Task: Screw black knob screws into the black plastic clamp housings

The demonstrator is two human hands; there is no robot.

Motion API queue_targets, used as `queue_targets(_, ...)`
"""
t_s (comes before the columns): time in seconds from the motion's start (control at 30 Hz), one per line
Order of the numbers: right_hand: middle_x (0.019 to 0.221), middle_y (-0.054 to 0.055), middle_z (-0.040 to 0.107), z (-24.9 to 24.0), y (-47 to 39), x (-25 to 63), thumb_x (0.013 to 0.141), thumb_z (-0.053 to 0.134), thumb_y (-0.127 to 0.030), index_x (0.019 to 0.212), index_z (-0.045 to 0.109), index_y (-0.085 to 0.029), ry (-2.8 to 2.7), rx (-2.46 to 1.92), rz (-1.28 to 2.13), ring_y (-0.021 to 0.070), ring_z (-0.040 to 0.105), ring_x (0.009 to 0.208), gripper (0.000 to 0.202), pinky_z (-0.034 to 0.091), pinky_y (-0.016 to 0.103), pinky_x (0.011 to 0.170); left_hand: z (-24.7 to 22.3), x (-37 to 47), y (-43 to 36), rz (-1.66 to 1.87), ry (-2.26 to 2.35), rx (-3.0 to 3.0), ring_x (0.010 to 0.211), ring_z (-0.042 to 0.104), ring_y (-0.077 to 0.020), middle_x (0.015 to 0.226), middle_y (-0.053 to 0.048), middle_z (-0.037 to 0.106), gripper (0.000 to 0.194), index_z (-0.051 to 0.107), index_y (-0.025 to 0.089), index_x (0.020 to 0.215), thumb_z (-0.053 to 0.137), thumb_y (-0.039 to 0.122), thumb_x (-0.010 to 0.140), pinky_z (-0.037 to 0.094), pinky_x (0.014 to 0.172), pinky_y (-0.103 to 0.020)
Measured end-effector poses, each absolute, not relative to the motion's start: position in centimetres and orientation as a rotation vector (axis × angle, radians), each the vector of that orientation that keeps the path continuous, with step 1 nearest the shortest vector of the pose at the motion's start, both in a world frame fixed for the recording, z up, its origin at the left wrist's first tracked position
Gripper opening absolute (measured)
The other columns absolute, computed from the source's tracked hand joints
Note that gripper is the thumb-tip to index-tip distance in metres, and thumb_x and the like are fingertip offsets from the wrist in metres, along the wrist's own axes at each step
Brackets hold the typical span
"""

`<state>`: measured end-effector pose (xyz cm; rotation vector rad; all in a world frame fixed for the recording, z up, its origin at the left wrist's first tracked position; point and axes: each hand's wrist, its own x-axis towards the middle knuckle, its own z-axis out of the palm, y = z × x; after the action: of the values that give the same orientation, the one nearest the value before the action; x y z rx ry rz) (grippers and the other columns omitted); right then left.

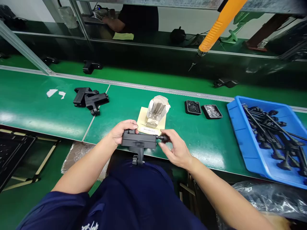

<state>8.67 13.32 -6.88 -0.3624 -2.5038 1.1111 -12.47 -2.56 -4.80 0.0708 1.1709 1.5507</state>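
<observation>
Left arm: bare forearm comes from the lower left and rises toward the middle, short dark blue sleeve at the upper arm.
Left hand (122, 131): palm down, fingers curled over and closed in a grip, thumb side toward the body.
Right arm: bare forearm comes from the lower right, going up and left.
Right hand (174, 149): back of hand up, fingers bent, fingertips (161, 145) pinching together at the left end.
Hands: near each other, not touching.

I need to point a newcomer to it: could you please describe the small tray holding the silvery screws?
Start at the big blue bin on the right of the green bench. Just left of it sit two small black trays; the screw tray is the nearer one, its contents silvery where its neighbour's are black.
</observation>
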Motion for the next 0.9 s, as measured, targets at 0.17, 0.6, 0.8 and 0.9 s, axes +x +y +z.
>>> queue_targets(0.17,0.095,0.011,0.067,-7.0,13.4,8.8,0.097,0.050,-0.043,0.133,0.049,-0.014,-2.474,-0.315,1.091,0.0211,0.066,0.084,0.047,0.056,0.032,0.068,-4.9,-12.8,-2.7,1.576,1.159,0.068,0.061,0.062,-0.0176,0.071,-0.003,0.064,0.034,0.062,0.013,0.075,0.082,0.016,0.048,0.054,0.057,-0.029)
queue_targets(0.6,0.099,0.010,0.064,-6.5,13.6,8.8,0.097,0.051,-0.040,0.133,0.048,-0.014,-2.397,-0.313,1.090,0.0167,0.062,0.075,0.045,0.055,0.029,0.065,-5.4,-12.9,-3.0,1.531,1.086,0.098,0.061,0.062,-0.0169,0.073,-0.003,0.065,0.031,0.062,0.014,0.076,0.082,0.019,0.053,0.055,0.057,-0.030)
queue_targets(0.8,0.087,0.007,0.063,-6.0,13.5,8.8,0.098,0.048,-0.041,0.131,0.049,-0.014,-2.421,-0.339,1.101,0.0163,0.060,0.069,0.043,0.053,0.030,0.063,-5.4,-13.0,-3.1,1.544,1.068,0.097,0.062,0.062,-0.0170,0.072,-0.002,0.064,0.032,0.062,0.014,0.076,0.084,0.019,0.053,0.055,0.057,-0.030)
queue_targets(0.9,0.099,0.011,0.064,-5.9,13.5,8.8,0.095,0.053,-0.042,0.127,0.052,-0.015,-2.408,-0.278,1.076,0.0183,0.062,0.078,0.043,0.053,0.031,0.067,-5.3,-12.9,-3.1,1.542,1.082,0.100,0.063,0.062,-0.0167,0.073,-0.003,0.064,0.032,0.064,0.014,0.076,0.083,0.018,0.052,0.055,0.057,-0.029)
